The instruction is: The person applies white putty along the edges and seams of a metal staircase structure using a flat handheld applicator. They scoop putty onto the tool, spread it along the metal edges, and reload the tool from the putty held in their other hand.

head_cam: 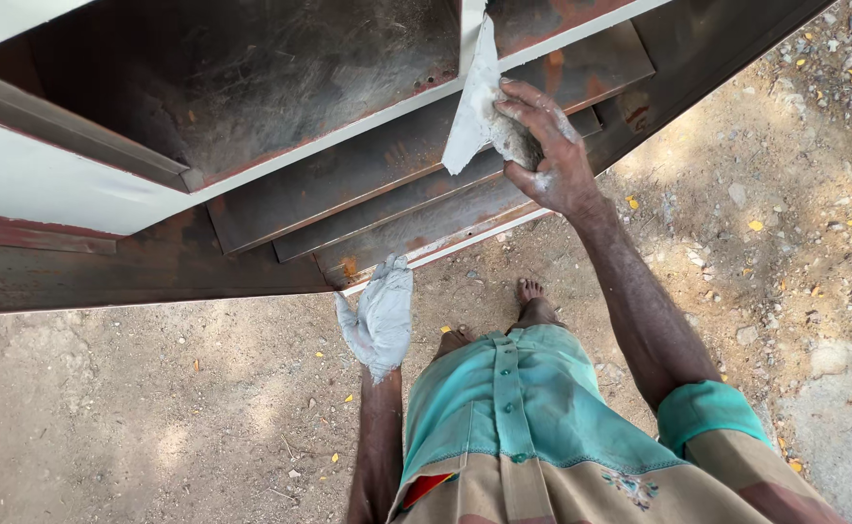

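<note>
My right hand (pixel 542 146) grips a folded piece of whitish abrasive paper (pixel 471 107) and presses it against the white-painted edge of a rusty metal cabinet (pixel 251 87) lying on its side. My left hand (pixel 380 315), coated in pale grey paste, hangs lower with its fingers together, its fingertips close to the cabinet's lower corner; it holds nothing that I can see. The cabinet has dark, scratched shelves (pixel 377 184) stepping down toward me.
Sandy ground (pixel 135 408) with pebbles and small yellow leaves lies below. My bare feet (pixel 532 296) stand close to the cabinet's edge. A paler concrete patch (pixel 833 417) shows at the lower right.
</note>
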A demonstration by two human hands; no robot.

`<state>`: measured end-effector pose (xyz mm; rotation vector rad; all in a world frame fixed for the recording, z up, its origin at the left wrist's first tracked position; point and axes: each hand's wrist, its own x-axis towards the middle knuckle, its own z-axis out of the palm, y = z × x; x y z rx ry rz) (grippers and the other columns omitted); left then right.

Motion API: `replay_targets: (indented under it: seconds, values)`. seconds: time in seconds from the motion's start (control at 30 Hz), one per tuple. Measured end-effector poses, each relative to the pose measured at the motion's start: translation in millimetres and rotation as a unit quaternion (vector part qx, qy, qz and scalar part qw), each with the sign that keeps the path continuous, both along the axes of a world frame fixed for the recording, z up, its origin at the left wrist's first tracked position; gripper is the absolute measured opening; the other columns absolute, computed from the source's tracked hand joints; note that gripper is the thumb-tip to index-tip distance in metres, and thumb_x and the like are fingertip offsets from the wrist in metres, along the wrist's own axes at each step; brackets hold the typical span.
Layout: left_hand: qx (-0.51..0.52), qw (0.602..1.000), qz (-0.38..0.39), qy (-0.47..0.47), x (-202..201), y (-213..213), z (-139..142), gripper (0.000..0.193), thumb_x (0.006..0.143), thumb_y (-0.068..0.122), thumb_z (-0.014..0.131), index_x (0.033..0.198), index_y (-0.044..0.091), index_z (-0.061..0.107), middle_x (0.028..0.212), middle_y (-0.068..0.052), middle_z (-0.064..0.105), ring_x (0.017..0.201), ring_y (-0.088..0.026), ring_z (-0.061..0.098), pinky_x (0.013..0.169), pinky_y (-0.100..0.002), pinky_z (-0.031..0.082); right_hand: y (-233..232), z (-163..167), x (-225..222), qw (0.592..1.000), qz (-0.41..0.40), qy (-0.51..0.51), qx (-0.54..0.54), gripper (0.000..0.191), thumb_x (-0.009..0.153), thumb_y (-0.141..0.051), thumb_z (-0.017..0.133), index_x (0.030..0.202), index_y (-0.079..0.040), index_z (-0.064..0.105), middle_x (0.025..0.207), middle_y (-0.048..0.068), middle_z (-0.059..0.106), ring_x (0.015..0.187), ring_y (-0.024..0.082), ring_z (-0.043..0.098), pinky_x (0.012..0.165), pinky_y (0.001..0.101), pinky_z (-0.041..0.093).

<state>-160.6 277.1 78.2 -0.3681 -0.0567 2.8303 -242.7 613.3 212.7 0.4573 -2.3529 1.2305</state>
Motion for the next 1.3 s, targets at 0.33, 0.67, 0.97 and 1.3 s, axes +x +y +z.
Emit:
replay_targets:
  seconds: [0.33,0.67,0.97,1.3]
  values:
    - [-0.016,0.992,-0.041,0.114,-46,51,61,0.094,0.101,0.063,0.044,0.159,-0.008,0.021,0.167,-0.028,0.025,0.157,-0.041,0.021,0.133,-0.05,0.014,-5,-7,67,0.847,0.117,-0.181,-0.486,0.049,0.096,-0.005,0.069,0.142,-0.007,0.053,0.125,0.017,0.064,0.103,0.025,0.066,0.084,0.0367,0.06]
    - [0.232,0.963,-0.097,0.102,-69,93,100,0.108,0.101,0.07,0.049,0.163,-0.01,0.011,0.169,-0.027,0.018,0.158,-0.039,0.018,0.133,-0.047,0.011,-24,-73,144,0.605,0.111,-0.268,-0.741,0.052,0.091,-0.02,0.068,0.139,-0.007,0.052,0.103,0.014,0.063,0.081,0.023,0.06,0.056,0.032,0.051]
    - [0.034,0.989,-0.088,0.111,-55,17,68,0.102,0.101,0.065,0.045,0.162,-0.009,0.008,0.169,-0.029,0.017,0.158,-0.039,0.017,0.133,-0.049,0.008,-91,-18,23,0.927,-0.157,-0.035,-0.339,0.064,0.093,0.005,0.065,0.153,-0.01,0.046,0.156,0.008,0.042,0.101,0.013,0.061,0.082,0.0299,0.06]
    - [-0.029,0.994,-0.06,0.091,-16,-56,19,0.102,0.101,0.065,0.044,0.161,-0.011,0.009,0.171,-0.028,0.014,0.16,-0.04,0.012,0.133,-0.049,0.008,-126,11,-35,0.854,-0.127,-0.028,-0.504,0.068,0.102,0.001,0.064,0.162,-0.013,0.036,0.111,0.008,0.059,0.089,0.006,0.054,0.078,0.0202,0.049]
